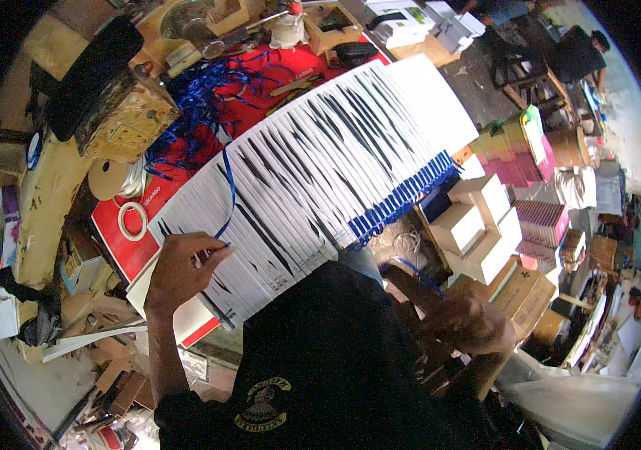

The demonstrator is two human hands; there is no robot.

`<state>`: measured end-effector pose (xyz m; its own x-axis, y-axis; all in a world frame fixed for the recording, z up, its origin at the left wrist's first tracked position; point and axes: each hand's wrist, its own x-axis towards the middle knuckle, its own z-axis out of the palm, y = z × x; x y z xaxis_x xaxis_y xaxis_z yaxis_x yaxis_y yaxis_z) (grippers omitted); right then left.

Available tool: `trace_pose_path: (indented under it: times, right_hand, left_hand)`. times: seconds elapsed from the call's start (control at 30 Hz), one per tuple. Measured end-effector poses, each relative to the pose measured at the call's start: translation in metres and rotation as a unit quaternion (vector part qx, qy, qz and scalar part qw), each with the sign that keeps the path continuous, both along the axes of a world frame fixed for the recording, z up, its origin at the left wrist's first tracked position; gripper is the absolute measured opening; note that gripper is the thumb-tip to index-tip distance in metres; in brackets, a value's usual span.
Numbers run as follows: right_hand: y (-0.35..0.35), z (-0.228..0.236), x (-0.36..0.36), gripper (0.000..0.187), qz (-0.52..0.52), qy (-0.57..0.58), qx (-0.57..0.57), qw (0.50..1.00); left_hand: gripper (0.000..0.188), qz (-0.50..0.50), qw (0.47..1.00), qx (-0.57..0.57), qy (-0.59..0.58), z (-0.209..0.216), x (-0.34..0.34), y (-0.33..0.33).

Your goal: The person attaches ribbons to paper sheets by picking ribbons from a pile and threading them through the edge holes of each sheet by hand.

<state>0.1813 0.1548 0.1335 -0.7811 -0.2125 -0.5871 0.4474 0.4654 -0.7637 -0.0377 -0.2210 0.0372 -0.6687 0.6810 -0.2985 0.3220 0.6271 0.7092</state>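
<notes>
A long row of thin white booklets [275,161], set edge-on and fanned, runs diagonally across the table in front of me. My left hand [184,271] is over its near left end, thumb and fingers pinched together on a thin blue ribbon [228,180]. That ribbon runs up from the fingertips across the booklets. Several blue ribbon ends [403,199] stick out along the row's right side. Off to the right, beside my body, my right hand [474,324] is dark and smeared, so its fingers cannot be read. Another blue ribbon [419,271] loops close to it.
Under the booklets lies a red board [129,259] with a tangle of blue ribbon [200,105] and a white tape ring [133,221]. A wooden block [129,116] stands at the left. White boxes [478,225] and pink-edged stacks [541,225] are to the right.
</notes>
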Motion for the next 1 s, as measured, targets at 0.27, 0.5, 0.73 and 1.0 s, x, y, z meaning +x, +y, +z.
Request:
trace_pose_path:
  times: [0.27, 0.5, 0.73, 1.0]
  right_hand:
    - [-0.056, -0.072, 0.009, 0.018, -0.39, 0.097, -0.075, 0.913]
    - [-0.082, -0.125, -0.012, 0.027, -0.473, 0.054, -0.082, 0.875]
    - [-0.087, -0.154, -0.02, 0.027, -0.487, 0.087, -0.097, 0.864]
    - [-0.087, -0.155, -0.024, 0.025, -0.509, 0.064, -0.082, 0.855]
  left_hand:
    - [0.079, -0.029, 0.979, 0.1, 0.178, 0.034, 0.017, 0.055]
    - [0.03, -0.066, 0.974, 0.137, 0.17, -0.007, 0.048, 0.12]
    - [0.022, -0.034, 0.967, 0.147, 0.208, -0.039, 0.045, 0.146]
    - [0.024, -0.044, 0.97, 0.173, 0.164, -0.047, 0.04, 0.145]
